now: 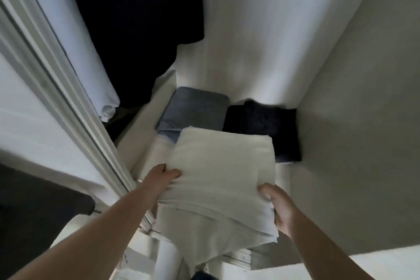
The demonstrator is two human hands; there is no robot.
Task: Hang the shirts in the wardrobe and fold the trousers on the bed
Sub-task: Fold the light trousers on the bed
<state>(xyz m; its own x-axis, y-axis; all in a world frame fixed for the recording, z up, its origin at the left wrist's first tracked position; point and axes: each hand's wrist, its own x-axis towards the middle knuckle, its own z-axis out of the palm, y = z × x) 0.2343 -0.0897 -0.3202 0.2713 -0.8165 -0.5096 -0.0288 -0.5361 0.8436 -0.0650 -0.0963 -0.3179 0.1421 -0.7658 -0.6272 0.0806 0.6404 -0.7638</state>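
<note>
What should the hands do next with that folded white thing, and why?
Probably lower the folded pale garment onto the bare front of the shelf. Both the left hand and right hand grip it above there, and the folded blue and dark stacks fill the back.

- Left hand (162, 177), lower centre of the frame, thumb on top, gripping the folded cream cloth (218, 166); bare forearm runs to the lower left corner.
- Right hand (278, 208), lower right, fingers curled round the cloth's right edge.

Both hands, left hand (162, 176) and right hand (278, 206), grip folded cream trousers (218, 179) over wardrobe shelf (147, 134); folded blue (193, 113) and black (263, 127) garments lie beyond.
</note>
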